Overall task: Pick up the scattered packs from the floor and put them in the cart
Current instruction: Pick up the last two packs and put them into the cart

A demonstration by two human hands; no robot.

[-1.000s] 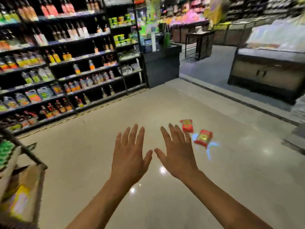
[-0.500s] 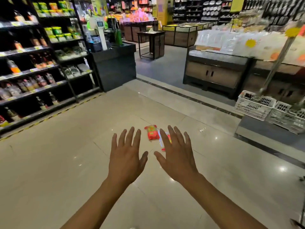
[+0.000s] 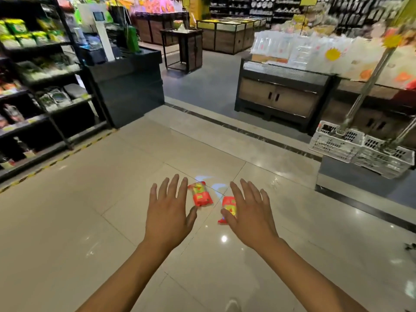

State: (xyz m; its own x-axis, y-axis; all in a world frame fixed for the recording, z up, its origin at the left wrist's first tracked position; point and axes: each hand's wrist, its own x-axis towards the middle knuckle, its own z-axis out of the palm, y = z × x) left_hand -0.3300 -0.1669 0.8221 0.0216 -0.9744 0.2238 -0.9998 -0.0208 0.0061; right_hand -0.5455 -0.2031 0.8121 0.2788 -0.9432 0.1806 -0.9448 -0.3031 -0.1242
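Nearer now: left pack [image 3: 200, 194] beside outspread left hand [image 3: 170, 212], right pack [image 3: 227, 203] partly behind outspread right hand [image 3: 249, 217].

Supermarket sales floor: far left of the left grip [image 3: 167, 212], tall black metal shelving [image 3: 45, 74] carries rows of bagged and bottled goods. Well ahead of the right grip [image 3: 249, 215], a wood-panelled display stand [image 3: 279, 97] is heaped with white plastic-wrapped packs under a yellow starburst sign [image 3: 333, 54]. White slotted plastic crates [image 3: 337, 143] stand further right. A glossy beige tiled floor [image 3: 67, 221] lies beneath both grips.
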